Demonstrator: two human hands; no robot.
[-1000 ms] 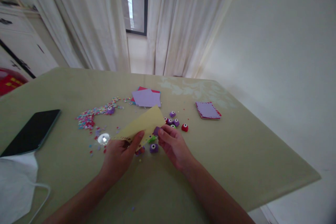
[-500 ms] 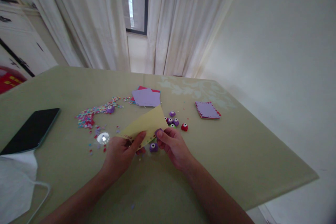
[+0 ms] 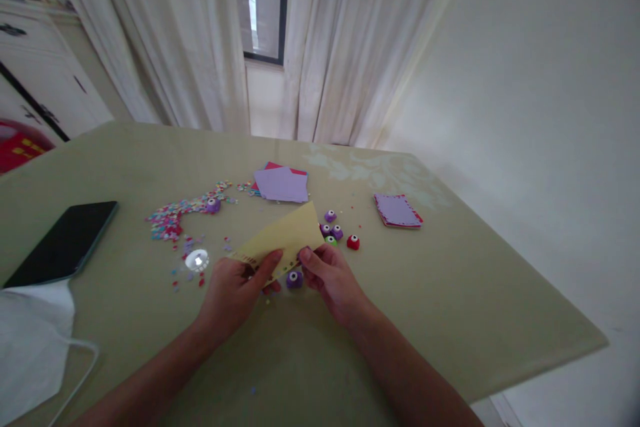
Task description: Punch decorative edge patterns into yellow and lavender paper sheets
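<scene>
My left hand [image 3: 233,290] is closed on a sheet of yellow paper [image 3: 283,233], thumb on top; small cut-outs run along its near edge. My right hand [image 3: 330,273] pinches a small purple craft punch at the paper's right corner, mostly covered by my fingers. Just below the paper, a purple craft punch [image 3: 295,279] lies on the table between my hands. Behind my right hand stand several more punches, among them a green punch [image 3: 331,240], a red punch [image 3: 353,242] and a purple punch [image 3: 330,215].
Colourful paper confetti [image 3: 173,220] is strewn at the left, with a purple punch [image 3: 213,205] beside it. Purple and red sheets [image 3: 283,185] lie at the back, a purple edge-punched stack [image 3: 397,210] at the right. A phone [image 3: 63,240] and a white face mask [image 3: 35,353] lie at the left.
The view has shifted slightly. My right fingers have closed further over the purple punch at the paper's edge, so less of it shows. My left hand keeps its hold on the paper.
</scene>
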